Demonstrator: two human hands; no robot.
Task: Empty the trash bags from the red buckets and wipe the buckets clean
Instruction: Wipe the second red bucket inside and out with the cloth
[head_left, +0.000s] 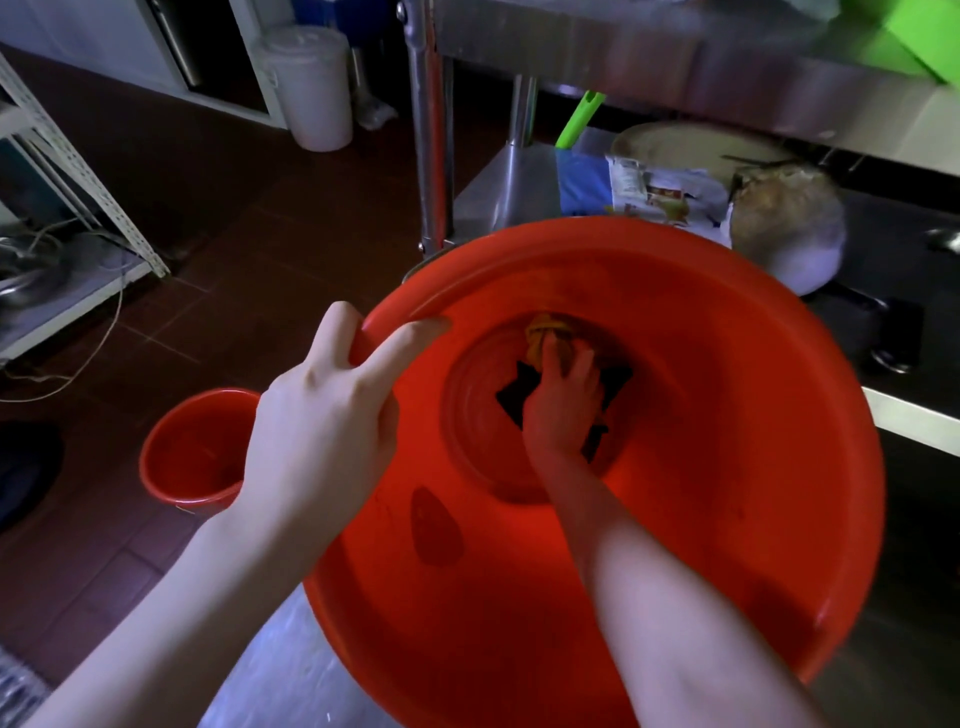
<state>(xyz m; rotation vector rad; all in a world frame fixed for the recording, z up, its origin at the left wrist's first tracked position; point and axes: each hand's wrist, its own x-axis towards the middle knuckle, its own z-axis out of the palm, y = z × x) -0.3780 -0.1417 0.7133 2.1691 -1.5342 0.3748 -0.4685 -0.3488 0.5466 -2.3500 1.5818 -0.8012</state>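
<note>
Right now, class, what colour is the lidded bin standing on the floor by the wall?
White: the lidded bin shows in the head view.

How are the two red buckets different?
The near bucket is tilted toward the camera, the left hand gripping its rim; the far bucket stands upright on the floor, untouched. The near bucket has the right hand holding a cloth inside; the far bucket looks empty. Both are red.

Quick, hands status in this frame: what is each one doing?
Left hand: grips the rim of the big red bucket.
Right hand: inside the bucket, fingers curled on a cloth against the bottom.
</note>
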